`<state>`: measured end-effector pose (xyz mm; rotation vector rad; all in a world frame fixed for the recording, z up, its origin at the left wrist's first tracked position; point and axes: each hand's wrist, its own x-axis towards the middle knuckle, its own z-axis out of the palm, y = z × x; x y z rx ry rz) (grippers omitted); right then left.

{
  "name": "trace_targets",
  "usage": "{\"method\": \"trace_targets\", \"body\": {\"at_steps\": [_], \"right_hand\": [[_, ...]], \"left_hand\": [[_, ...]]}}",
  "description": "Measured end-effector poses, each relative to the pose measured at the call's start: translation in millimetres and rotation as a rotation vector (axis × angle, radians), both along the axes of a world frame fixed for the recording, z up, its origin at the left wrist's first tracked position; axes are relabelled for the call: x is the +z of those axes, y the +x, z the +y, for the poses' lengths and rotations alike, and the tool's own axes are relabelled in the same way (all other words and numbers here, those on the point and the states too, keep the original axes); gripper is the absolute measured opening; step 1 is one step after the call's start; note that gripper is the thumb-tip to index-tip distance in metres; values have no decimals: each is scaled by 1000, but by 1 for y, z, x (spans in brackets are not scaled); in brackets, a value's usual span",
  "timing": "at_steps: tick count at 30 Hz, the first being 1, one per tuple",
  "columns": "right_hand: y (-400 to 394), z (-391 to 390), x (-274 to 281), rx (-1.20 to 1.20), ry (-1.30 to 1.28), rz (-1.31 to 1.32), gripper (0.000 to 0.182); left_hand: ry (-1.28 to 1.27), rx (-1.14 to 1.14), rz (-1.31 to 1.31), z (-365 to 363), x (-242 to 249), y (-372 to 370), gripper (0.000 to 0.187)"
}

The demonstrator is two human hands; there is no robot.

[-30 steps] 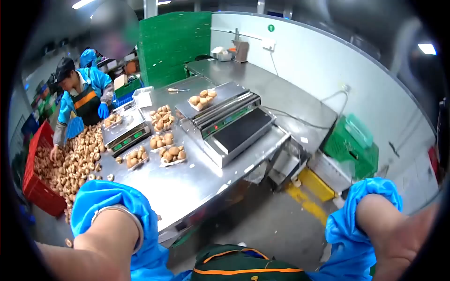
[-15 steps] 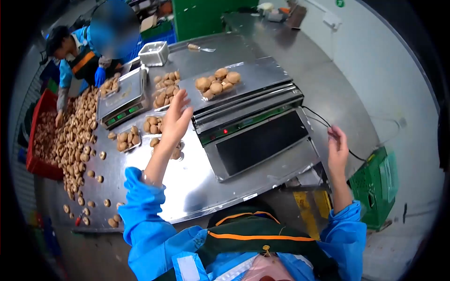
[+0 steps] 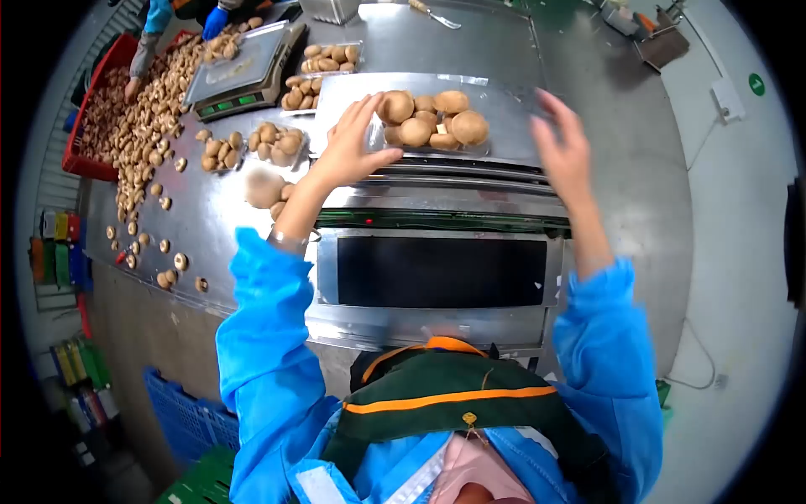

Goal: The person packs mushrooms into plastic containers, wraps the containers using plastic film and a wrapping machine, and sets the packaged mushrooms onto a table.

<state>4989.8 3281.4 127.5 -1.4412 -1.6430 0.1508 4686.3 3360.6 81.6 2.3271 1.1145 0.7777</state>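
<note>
A clear tray of brown mushrooms (image 3: pixel 430 122) rests on the metal top behind a wrapping machine (image 3: pixel 441 270) with a black plate. My left hand (image 3: pixel 348 149) is at the tray's left side, thumb and fingers apart and its fingertips close to the mushrooms. To the right of the tray, across a gap, my right hand (image 3: pixel 562 143) is raised with its fingers stretched out and nothing in it. Left of my left forearm stand more mushroom trays, one of them a tray (image 3: pixel 278 143) near the machine's corner.
A scale (image 3: pixel 243 80) with green digits stands at the back left. Beyond it, a co-worker's blue-gloved hand (image 3: pixel 215 23) and bare hand are near a heap of loose mushrooms (image 3: pixel 151 139) and a red crate (image 3: pixel 88 160). A knife (image 3: pixel 437 14) lies at the back.
My view has turned to face the machine squarely. My right hand has moved from beside the machine's right end up and inward; my left hand has come to the tray's left side.
</note>
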Motion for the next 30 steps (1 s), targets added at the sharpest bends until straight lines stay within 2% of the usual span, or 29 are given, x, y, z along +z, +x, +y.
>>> {"method": "trace_targets", "body": {"at_steps": [1,2,3,4,5,7,8,9,10,12,14,18,21,24,25,26,28,30], "right_hand": [[14,-33,2,-95,30,24,33],[31,-69,-14,-297,-18,256,32],[65,-109,-54,-395,110,261,30],[76,-148,-73,-572,30,387,28],[97,-191,-117,-681,-191,366,27],[62,-235,-132,-690,-633,492,35],[49,-246,-134,-665,-830,588,39],[42,-251,-142,-658,-798,630,39],[37,-252,-152,-651,-760,668,40],[25,-256,-146,-630,-721,701,40],[15,-266,-153,-601,-738,676,39],[-6,-307,-157,-612,-724,661,34],[-14,-344,-164,-619,-784,611,32],[-12,-354,-140,-498,-863,570,30],[-7,-354,-119,-460,-855,479,28],[-4,-350,-106,-575,-721,222,26],[2,-310,-71,-678,-406,482,27],[-13,-248,-30,-394,-398,444,31]], "left_hand": [[28,39,-70,-18,1,-8,75],[-7,156,-136,-43,-5,-26,69],[-36,267,-201,-73,-5,-44,64],[-164,422,-271,-106,8,-53,52],[-42,593,-42,-131,-33,-93,48],[-525,805,-280,-176,-84,-127,47],[-627,752,-183,-190,-94,-129,48],[-723,692,-87,-200,-95,-128,50],[-799,649,-202,-210,-99,-125,50],[-741,666,-278,-216,-95,-119,49],[-650,692,-288,-226,-120,-119,49],[-746,681,-424,-243,-108,-141,46],[-762,673,-383,-269,-98,-155,45],[-823,589,-298,-287,-88,-170,43],[-840,553,-261,-290,-82,-174,43],[-789,596,-245,-290,-80,-179,43],[-419,655,-142,-267,-52,-177,43],[-221,591,-200,-220,-19,-154,39]]}}
